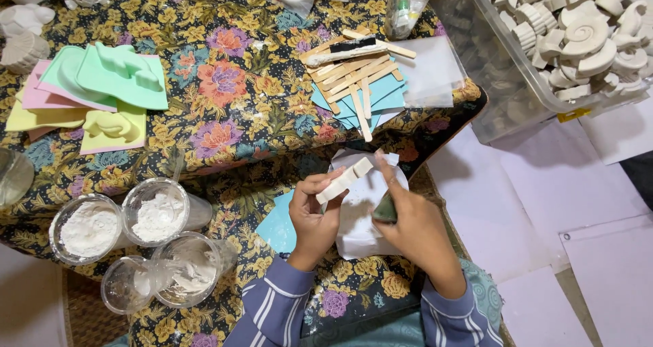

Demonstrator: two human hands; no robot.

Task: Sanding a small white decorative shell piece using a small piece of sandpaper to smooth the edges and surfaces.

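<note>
Left of the hands, four clear plastic cups hold white powder. The left hand grips a flat white plaster piece; just right of it, the right hand pinches a dark green pad. Far right, above the hands, a clear bin holds white plaster shells.

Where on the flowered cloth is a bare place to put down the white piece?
The widest bare patch of flowered cloth lies between the green and yellow moulds and the wooden sticks. It is crowded lower left, where four powder cups stand close together, and at the far edge. The left hand holds the white piece.
</note>
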